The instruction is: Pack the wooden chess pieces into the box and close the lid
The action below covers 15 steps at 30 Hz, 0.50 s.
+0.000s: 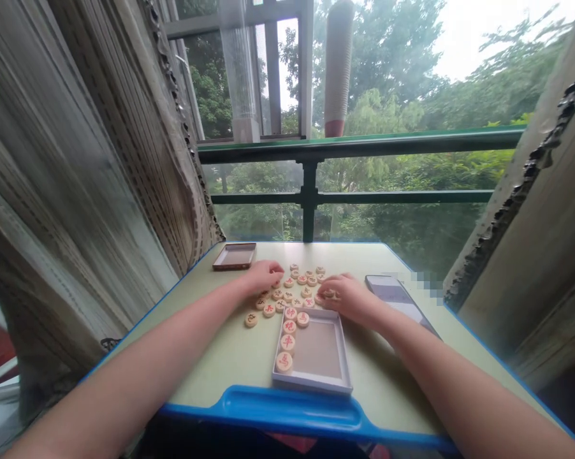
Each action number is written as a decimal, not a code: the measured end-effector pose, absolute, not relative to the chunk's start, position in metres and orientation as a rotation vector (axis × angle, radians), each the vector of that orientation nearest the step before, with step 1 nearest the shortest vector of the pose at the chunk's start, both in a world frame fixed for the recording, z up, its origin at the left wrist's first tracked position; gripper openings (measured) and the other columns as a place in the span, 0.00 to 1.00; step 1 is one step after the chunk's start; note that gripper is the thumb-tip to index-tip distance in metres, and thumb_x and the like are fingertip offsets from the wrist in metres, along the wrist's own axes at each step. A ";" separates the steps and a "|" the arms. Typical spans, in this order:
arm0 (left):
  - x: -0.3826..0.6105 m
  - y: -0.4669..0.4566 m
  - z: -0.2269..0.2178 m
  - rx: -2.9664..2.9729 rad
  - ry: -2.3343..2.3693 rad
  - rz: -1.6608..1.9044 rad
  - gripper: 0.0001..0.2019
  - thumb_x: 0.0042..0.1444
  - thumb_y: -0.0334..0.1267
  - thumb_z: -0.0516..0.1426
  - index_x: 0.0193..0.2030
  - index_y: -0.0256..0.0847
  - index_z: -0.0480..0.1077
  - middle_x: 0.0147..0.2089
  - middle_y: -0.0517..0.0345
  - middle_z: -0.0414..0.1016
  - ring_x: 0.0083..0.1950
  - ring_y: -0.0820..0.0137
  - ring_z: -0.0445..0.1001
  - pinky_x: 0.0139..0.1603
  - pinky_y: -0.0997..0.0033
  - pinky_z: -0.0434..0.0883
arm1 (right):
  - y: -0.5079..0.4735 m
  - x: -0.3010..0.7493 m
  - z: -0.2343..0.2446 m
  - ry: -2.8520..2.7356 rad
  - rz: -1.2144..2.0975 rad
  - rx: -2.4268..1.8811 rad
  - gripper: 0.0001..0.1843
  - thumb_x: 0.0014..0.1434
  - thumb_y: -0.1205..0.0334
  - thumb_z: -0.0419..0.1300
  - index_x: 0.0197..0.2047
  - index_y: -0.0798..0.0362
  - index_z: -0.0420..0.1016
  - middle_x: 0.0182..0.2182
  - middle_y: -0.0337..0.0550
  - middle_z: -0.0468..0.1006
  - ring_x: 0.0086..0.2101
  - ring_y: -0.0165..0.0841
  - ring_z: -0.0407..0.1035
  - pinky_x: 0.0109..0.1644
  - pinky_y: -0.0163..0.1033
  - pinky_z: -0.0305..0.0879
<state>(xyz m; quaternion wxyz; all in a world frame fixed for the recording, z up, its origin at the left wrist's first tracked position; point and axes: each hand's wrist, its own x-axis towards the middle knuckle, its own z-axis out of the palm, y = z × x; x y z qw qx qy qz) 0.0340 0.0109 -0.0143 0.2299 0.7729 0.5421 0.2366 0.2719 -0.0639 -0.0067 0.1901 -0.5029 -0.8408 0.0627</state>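
Note:
Several round wooden chess pieces (299, 287) with red and dark characters lie scattered on the pale green table (220, 357). My left hand (263, 275) rests at the left edge of the pile, fingers curled over pieces. My right hand (341, 295) sits at the pile's right edge, fingers pinched on a chess piece (329, 294). Close in front lies a shallow white box (320, 350). Several pieces are lined along its left wall and top left corner.
A brown box lid (234, 255) lies at the far left of the table. A phone (398, 299) lies to the right of my right hand. The table has a blue rim (292, 411). A curtain (101, 159) hangs at left, a green railing (359, 145) beyond.

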 end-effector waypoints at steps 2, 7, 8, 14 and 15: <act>0.034 0.014 -0.021 2.229 1.400 0.711 0.13 0.48 0.39 0.52 0.36 0.37 0.74 0.38 0.53 0.74 0.37 0.67 0.71 0.39 0.70 0.67 | -0.065 0.272 -0.007 -2.395 0.187 -1.400 0.10 0.54 0.59 0.57 0.37 0.50 0.77 0.41 0.44 0.77 0.40 0.37 0.68 0.46 0.42 0.61; 0.029 0.020 -0.028 2.075 1.267 0.791 0.15 0.49 0.45 0.51 0.33 0.37 0.73 0.34 0.55 0.74 0.38 0.67 0.70 0.42 0.69 0.66 | -0.072 0.274 -0.001 -2.336 0.104 -1.535 0.18 0.48 0.66 0.57 0.44 0.49 0.75 0.45 0.44 0.75 0.44 0.40 0.63 0.49 0.44 0.56; 0.028 0.019 -0.028 2.061 1.253 0.788 0.14 0.48 0.45 0.52 0.33 0.37 0.73 0.33 0.56 0.74 0.37 0.67 0.70 0.41 0.69 0.66 | -0.074 0.274 0.000 -2.316 0.064 -1.578 0.19 0.46 0.66 0.58 0.44 0.48 0.75 0.44 0.44 0.76 0.44 0.41 0.62 0.49 0.46 0.55; 0.028 0.014 -0.027 2.023 1.170 0.741 0.15 0.38 0.33 0.55 0.37 0.39 0.73 0.31 0.61 0.69 0.31 0.72 0.66 0.32 0.73 0.65 | -0.069 0.276 -0.006 -2.263 0.044 -1.678 0.08 0.51 0.60 0.57 0.35 0.48 0.76 0.33 0.43 0.77 0.37 0.39 0.62 0.43 0.44 0.55; 0.028 0.014 -0.028 2.012 1.172 0.742 0.17 0.38 0.32 0.55 0.38 0.39 0.73 0.30 0.61 0.68 0.30 0.72 0.65 0.31 0.73 0.64 | -0.067 0.276 -0.007 -2.255 0.045 -1.673 0.08 0.52 0.59 0.57 0.34 0.48 0.76 0.32 0.43 0.77 0.37 0.39 0.62 0.42 0.44 0.55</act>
